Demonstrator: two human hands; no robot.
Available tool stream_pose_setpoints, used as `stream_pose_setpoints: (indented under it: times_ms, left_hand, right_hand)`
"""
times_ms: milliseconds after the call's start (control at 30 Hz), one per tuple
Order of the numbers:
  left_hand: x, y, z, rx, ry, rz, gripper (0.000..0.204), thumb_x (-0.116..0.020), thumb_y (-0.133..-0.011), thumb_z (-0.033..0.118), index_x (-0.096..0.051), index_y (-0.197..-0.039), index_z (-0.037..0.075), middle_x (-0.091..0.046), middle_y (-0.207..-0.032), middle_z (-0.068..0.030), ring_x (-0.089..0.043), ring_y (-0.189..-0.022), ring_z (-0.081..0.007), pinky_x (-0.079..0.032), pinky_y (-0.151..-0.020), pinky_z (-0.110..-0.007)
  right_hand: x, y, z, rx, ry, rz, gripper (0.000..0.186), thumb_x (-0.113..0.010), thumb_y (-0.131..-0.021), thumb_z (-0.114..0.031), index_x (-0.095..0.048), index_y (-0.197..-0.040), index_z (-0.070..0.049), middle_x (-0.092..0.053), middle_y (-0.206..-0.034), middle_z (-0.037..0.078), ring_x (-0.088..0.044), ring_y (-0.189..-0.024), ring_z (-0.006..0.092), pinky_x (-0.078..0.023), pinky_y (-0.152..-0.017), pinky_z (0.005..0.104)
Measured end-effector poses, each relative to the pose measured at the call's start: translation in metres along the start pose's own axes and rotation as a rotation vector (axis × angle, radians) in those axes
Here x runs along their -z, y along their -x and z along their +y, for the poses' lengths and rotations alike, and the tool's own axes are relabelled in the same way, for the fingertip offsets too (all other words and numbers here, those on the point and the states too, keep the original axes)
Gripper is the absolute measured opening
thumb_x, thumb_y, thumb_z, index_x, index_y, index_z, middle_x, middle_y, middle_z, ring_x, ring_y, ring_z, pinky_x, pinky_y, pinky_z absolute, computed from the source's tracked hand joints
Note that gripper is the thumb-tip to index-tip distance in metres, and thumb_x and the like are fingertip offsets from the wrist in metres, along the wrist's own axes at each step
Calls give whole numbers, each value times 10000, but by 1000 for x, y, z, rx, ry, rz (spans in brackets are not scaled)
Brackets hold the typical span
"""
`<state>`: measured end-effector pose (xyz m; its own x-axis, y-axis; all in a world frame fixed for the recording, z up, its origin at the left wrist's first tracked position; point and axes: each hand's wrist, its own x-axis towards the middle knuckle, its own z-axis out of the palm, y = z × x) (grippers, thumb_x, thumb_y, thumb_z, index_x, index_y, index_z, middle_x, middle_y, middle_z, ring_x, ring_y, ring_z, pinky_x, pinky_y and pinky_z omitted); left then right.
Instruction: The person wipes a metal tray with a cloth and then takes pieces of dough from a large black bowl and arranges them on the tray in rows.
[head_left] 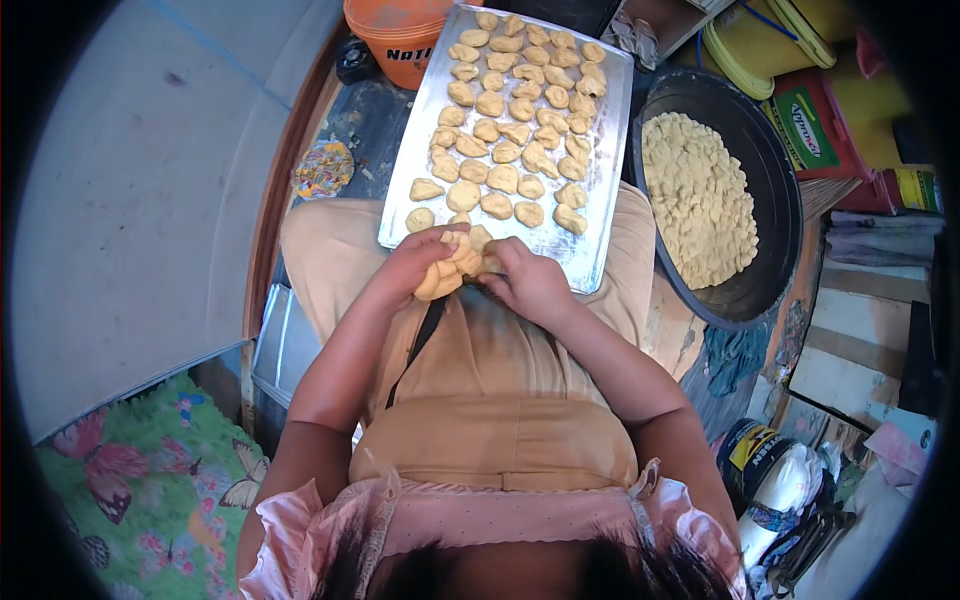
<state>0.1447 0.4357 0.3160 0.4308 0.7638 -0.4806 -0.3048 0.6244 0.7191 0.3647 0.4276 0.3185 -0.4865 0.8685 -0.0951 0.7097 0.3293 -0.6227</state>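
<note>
My left hand (408, 268) is closed around a lumpy yellow mass of dough (448, 272) over my lap, at the near edge of a metal tray (572, 256). Beside it, my right hand (532, 284) is closed, its thumb and fingers pinching at a small piece of dough (489, 262) against the mass. The fingertips partly cover that piece, so I cannot tell whether it is still joined. Rows of rough dough lumps (503, 178) cover most of the tray, which rests across my legs.
To the right stands a wide black basin (784, 240) holding a heap of small dough pieces (695, 200). An orange bucket (400, 45) is behind the tray's far left. A round multicoloured mat (323, 168) lies left of my knee. Yellow containers (765, 45) stand at the far right.
</note>
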Motion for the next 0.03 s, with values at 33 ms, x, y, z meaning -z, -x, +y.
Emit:
stream_pose_setpoints:
  times_ms: [33]
  left_hand:
    - [0,-6,0,8,-52,41,494,-558,-885,151,-458,-1346,7,-602,-1182,-177,-621,-1057,-263,-495,-927,-369]
  right_hand:
    - [1,0,1,0,0,3,376,-653,-825,-200,-512,-1165,-121,-590,-1052,131,-639,-771,351,-531,-675,420]
